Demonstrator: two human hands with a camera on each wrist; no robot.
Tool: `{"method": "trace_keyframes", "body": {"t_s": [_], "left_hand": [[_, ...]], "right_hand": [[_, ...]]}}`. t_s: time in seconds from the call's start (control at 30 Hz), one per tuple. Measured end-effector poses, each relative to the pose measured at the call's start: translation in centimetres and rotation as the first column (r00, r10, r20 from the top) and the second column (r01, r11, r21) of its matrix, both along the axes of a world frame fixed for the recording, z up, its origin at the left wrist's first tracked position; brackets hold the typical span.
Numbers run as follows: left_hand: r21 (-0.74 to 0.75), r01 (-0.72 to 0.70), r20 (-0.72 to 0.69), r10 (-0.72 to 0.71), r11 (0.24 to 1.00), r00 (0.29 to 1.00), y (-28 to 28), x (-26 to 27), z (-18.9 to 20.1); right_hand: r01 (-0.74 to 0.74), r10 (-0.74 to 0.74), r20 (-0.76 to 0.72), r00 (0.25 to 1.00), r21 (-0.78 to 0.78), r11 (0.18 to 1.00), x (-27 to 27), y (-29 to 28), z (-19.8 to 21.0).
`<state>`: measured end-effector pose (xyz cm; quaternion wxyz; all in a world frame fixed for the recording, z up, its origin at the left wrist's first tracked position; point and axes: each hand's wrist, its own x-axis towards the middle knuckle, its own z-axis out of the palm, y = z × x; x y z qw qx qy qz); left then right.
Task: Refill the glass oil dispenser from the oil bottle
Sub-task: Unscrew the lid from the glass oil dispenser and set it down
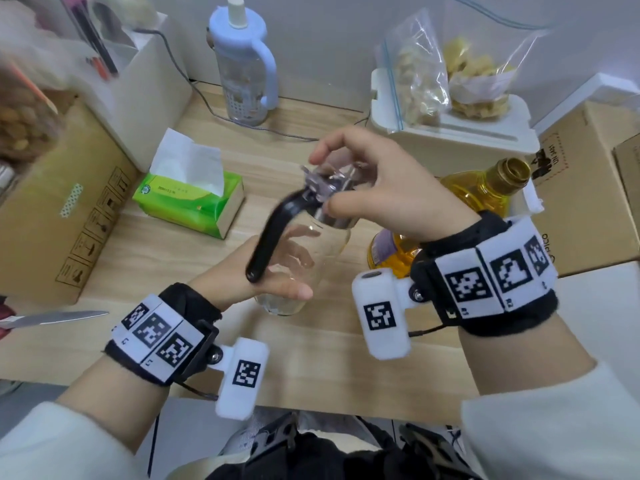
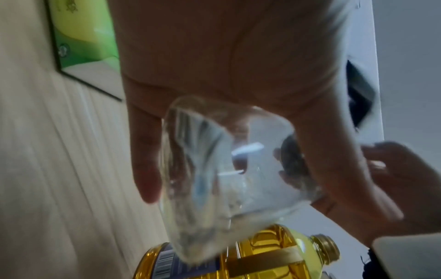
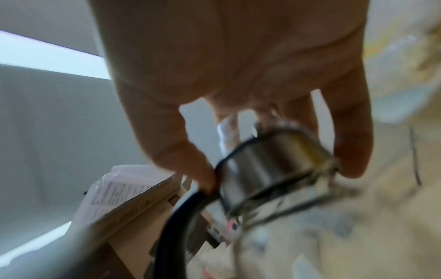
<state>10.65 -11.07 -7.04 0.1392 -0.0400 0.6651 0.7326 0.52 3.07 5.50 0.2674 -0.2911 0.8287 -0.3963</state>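
Observation:
The clear glass oil dispenser (image 1: pixel 298 268) stands tilted on the wooden table (image 1: pixel 311 348), looking empty. My left hand (image 1: pixel 263 275) wraps around its glass body (image 2: pixel 214 179). My right hand (image 1: pixel 367 188) grips the metal lid (image 1: pixel 332 202) from above, thumb and fingers around the steel collar (image 3: pixel 272 162). The lid's black curved handle (image 1: pixel 273 233) points down toward my left wrist. Behind my right wrist stands the oil bottle (image 1: pixel 481 188) of yellow oil with its gold neck uncapped (image 2: pixel 274 256).
A green tissue pack (image 1: pixel 194 199) lies left of the dispenser. A knife blade (image 1: pixel 55 318) sits at the left table edge. Cardboard boxes (image 1: pixel 59 202) flank both sides. A lidded water bottle (image 1: pixel 242 64), a cable and a white box with snack bags (image 1: pixel 450 133) stand behind.

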Motion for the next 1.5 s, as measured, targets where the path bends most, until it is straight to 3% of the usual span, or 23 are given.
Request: {"method": "trace_keyframes", "body": {"t_s": [0.1,0.2,0.27,0.37,0.47,0.57,0.63,0.73,0.8,0.87,1.03,1.13,1.2,1.3,1.4,1.5], "left_hand": [[-0.064,-0.077,-0.037,0.075,0.995,0.996,-0.3,-0.4,-0.4],[-0.121,-0.052,-0.050,0.046,0.991,0.998,-1.4,-1.1,-0.7],[-0.135,0.012,-0.023,-0.016,0.991,1.000,-2.4,-1.6,-0.9],[-0.127,0.070,0.051,-0.064,0.989,0.997,-3.9,-2.6,-1.8],[0.122,0.091,0.129,-0.107,0.988,0.986,-5.1,-3.4,-2.7],[0.304,-0.012,0.132,-0.030,0.953,0.991,-5.7,-4.0,-3.4],[0.350,-0.141,0.121,0.105,0.926,0.987,-6.1,-4.3,-3.9],[0.354,-0.263,0.098,0.245,0.897,0.965,-7.0,-4.2,-4.5],[0.321,-0.291,0.088,0.277,0.901,0.957,-7.6,-4.1,-4.8],[0.290,-0.289,0.082,0.277,0.912,0.957,-8.0,-4.0,-4.8],[0.276,-0.271,0.107,0.251,0.922,0.962,-8.2,-4.6,-5.1],[0.305,-0.273,0.127,0.245,0.913,0.961,-8.0,-5.0,-5.4],[0.322,-0.269,0.135,0.237,0.908,0.962,-7.8,-5.1,-5.5],[0.303,-0.253,0.128,0.224,0.919,0.966,-7.5,-5.4,-5.5],[0.296,-0.233,0.119,0.207,0.926,0.971,-6.7,-5.3,-5.4],[0.297,-0.210,0.089,0.192,0.932,0.977,-5.6,-5.1,-4.7]], "right_hand": [[0.043,-0.039,0.071,0.997,-0.063,0.997,-0.4,-0.2,-0.7],[-0.043,0.088,-0.231,0.969,0.195,0.980,-1.2,-0.5,-1.7],[-0.032,0.104,-0.315,0.943,0.225,0.974,-1.3,-1.1,-2.0],[-0.006,0.032,-0.228,0.973,0.114,0.993,-1.7,-2.1,-2.3],[0.097,-0.104,-0.054,0.993,-0.115,0.989,-3.3,-2.5,-1.8],[0.338,-0.301,0.157,0.941,-0.350,0.874,-5.1,-3.2,-2.2],[0.565,-0.437,0.375,0.818,-0.373,0.736,-6.0,-4.0,-4.3],[0.829,-0.494,0.729,0.474,-0.180,0.530,-7.0,-4.9,-9.4],[0.882,-0.508,0.815,0.280,-0.011,0.470,-7.3,-5.1,-12.8],[0.873,-0.549,0.813,0.195,0.111,0.474,-7.1,-5.4,-15.1],[0.756,-0.639,0.730,0.242,0.270,0.596,-7.3,-5.6,-17.6],[0.693,-0.683,0.648,0.337,0.321,0.646,-7.3,-5.3,-18.5],[0.692,-0.683,0.638,0.357,0.310,0.652,-7.4,-5.2,-19.0],[0.731,-0.677,0.660,0.327,0.277,0.623,-7.5,-5.5,-18.6],[0.750,-0.705,0.607,0.366,0.257,0.610,-7.1,-5.1,-17.5],[0.723,-0.665,0.543,0.513,0.144,0.675,-6.1,-4.2,-14.9]]}}
